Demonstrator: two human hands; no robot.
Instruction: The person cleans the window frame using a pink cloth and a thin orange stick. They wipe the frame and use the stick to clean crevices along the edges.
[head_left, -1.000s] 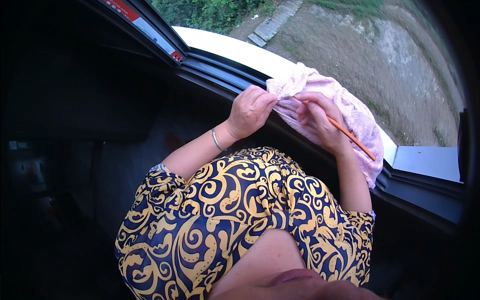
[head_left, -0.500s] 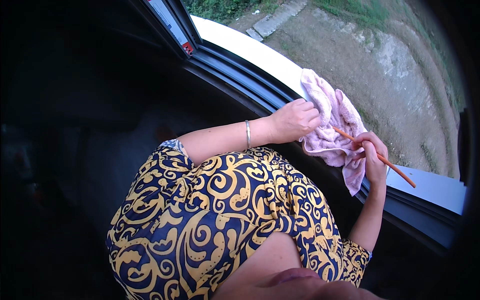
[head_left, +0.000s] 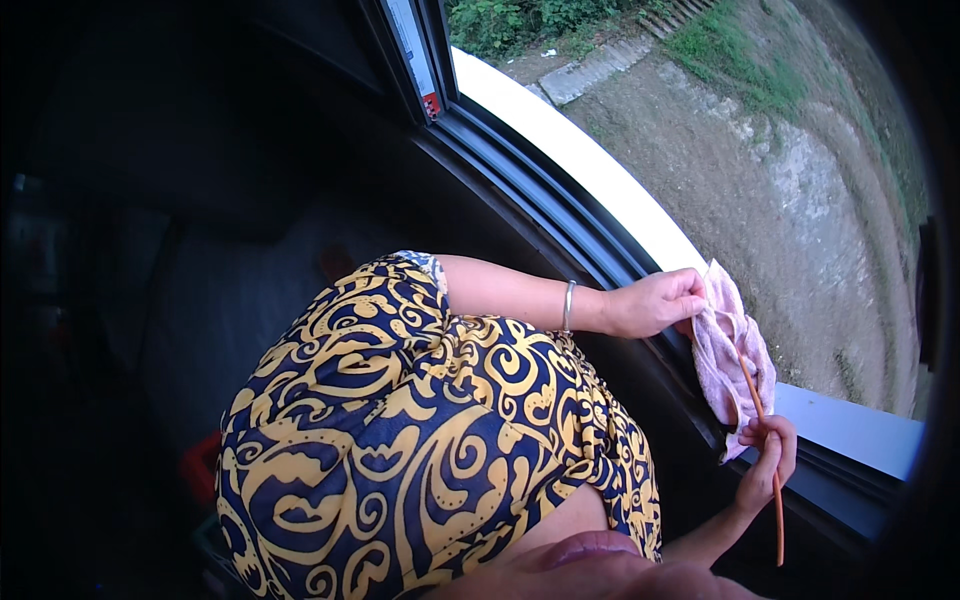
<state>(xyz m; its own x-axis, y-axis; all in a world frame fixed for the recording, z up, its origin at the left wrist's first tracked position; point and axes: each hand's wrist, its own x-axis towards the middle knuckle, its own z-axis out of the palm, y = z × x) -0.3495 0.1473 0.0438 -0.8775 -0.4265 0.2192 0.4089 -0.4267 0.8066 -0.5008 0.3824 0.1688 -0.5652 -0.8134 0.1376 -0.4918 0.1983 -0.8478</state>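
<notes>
A pale pink towel is bunched over the window's lower frame, between my two hands. My left hand, with a silver bangle at its wrist, pinches the towel's upper left edge with closed fingers. Closed round a thin orange-brown stick is my right hand, at the towel's lower end. One end of the stick lies against the towel folds; the other sticks out below the hand. Whether the right fingers also grip some towel cannot be made out.
A dark sliding-window track runs diagonally past my hands, with a white outer ledge beyond it. The upright window frame stands at the upper left. Outside and below lies bare ground with grass. The room side is very dark.
Both hands and the towel have shifted down and right in view. The towel is gathered narrower, and the stick has swung from slanting to nearly upright in view.
</notes>
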